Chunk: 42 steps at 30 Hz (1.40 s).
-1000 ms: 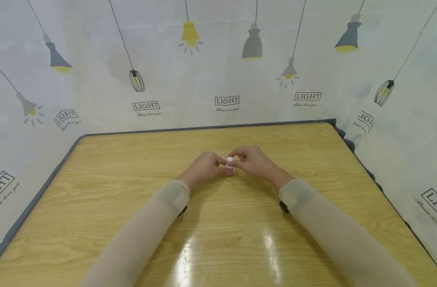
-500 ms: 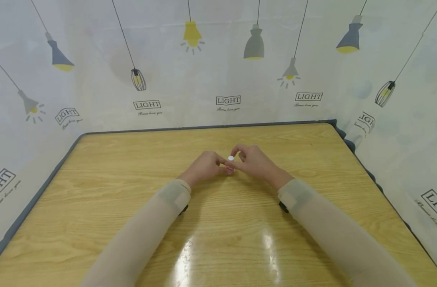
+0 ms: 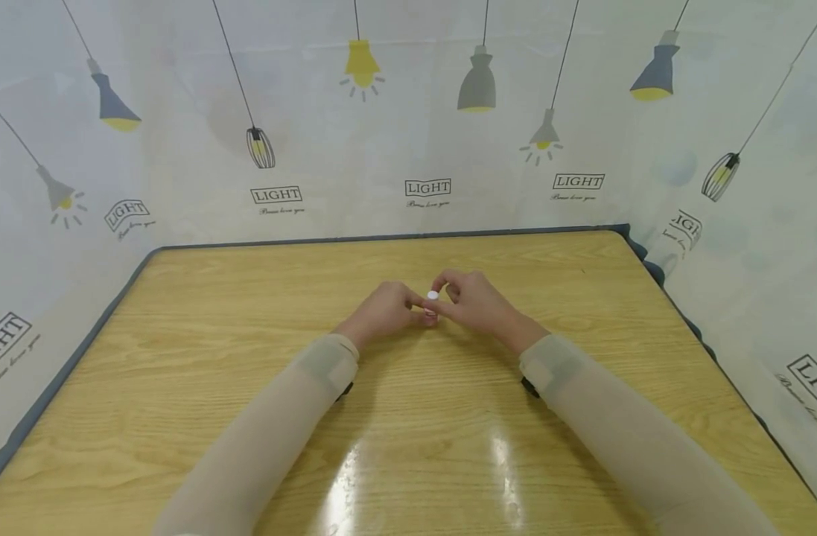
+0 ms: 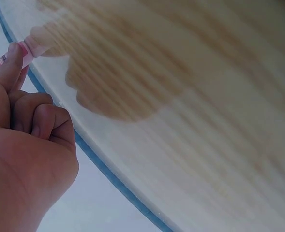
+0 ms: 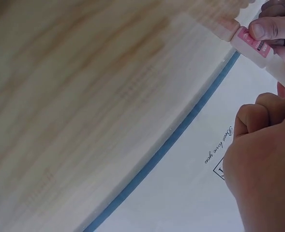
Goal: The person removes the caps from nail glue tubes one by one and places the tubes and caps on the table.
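A small bottle [image 5: 251,46] with a pink label stands upright on the wooden table, its base meeting its own reflection in the right wrist view. My left hand [image 3: 384,309] pinches the bottle's body from the left, thumb across the label. Around the white cap [image 3: 433,295], my right hand [image 3: 477,301] has its thumb and forefinger, pinching from the right. The remaining fingers of the right hand are curled in the right wrist view. Part of the bottle is hidden behind the fingers in the head view.
The glossy wooden table [image 3: 435,417] has a dark blue edge strip [image 3: 301,240]. Behind it hangs a pale wall covering [image 3: 354,156] printed with lamps and the word LIGHT. Black wrist devices sit under both sleeves.
The right thumb and forefinger have shifted slightly about the cap, leaving more of its white top showing. The bottle and left hand stay in nearly the same place; the view drifts slightly.
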{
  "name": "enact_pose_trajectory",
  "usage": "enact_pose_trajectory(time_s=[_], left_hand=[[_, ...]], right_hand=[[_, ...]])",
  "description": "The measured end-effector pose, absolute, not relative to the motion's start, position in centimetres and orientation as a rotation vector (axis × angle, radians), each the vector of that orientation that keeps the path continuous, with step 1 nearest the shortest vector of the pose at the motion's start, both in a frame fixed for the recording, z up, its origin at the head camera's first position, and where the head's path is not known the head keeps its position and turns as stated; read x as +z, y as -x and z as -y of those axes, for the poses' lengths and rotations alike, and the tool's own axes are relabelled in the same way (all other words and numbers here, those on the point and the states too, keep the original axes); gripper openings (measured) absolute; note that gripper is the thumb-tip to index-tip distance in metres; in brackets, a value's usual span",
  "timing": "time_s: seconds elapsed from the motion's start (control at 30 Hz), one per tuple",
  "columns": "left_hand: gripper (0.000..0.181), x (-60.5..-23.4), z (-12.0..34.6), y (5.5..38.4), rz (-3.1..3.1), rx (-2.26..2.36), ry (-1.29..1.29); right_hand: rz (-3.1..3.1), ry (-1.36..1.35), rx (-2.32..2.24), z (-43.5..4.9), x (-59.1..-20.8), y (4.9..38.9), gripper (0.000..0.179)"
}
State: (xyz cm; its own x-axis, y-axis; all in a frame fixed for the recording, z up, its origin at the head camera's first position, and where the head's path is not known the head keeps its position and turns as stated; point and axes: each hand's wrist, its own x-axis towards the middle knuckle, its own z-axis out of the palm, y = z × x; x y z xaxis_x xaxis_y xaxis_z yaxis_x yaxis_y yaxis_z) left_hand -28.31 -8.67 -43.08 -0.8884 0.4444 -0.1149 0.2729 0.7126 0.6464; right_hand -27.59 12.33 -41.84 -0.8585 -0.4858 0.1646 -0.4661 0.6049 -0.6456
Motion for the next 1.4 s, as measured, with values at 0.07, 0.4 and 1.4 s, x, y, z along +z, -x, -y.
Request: enact_pose_trajectory(time_s=[0.07, 0.4, 1.4], left_hand=[[0.028, -43.08, 8.65, 28.28, -2.652, 0.949, -0.557], [0.030, -42.94, 8.54, 28.19, -2.653, 0.948, -0.546], [0.029, -43.09, 8.81, 28.22, -2.641, 0.963, -0.598]], right_hand=[[-2.794, 0.837, -1.110, -12.35, -41.92, 27.59, 0.018], [-2.789, 0.884, -1.134, -12.36, -42.16, 27.55, 0.014], [-2.787, 0.898, -1.208, -12.41, -42.11, 27.37, 0.016]])
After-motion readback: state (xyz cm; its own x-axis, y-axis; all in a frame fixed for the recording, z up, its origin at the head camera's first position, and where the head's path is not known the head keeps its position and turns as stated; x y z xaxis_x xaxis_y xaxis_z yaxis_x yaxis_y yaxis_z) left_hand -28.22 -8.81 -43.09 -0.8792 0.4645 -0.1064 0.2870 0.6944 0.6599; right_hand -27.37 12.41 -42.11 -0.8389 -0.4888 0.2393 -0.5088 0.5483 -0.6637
